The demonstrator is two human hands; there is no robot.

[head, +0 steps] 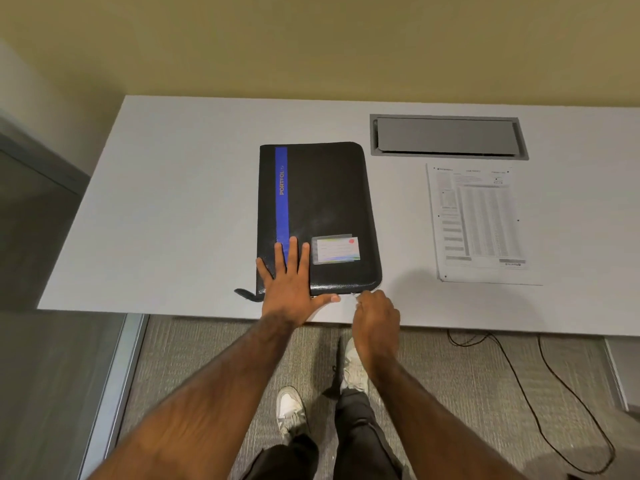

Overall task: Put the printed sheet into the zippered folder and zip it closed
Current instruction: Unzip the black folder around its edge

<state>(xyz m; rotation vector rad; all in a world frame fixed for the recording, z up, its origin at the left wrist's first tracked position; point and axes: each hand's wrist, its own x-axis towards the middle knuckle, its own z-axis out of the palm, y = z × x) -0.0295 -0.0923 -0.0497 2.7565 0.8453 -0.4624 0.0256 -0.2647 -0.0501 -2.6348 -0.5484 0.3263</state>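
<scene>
Head view looks down on a white desk [173, 202] with a black zippered folder [325, 202] lying flat and closed near its front edge, a blue stripe [281, 195] running down its cover. Left hand [291, 282] lies spread, palm down, on the folder's near left corner. Right hand [375, 313] has its fingers pinched together at the folder's near right corner, apparently on the zipper pull [355, 295], though that is too small to confirm. Printed sheet [479, 221] rests on the desk well apart to the right, below a grey cable hatch [446, 136].
</scene>
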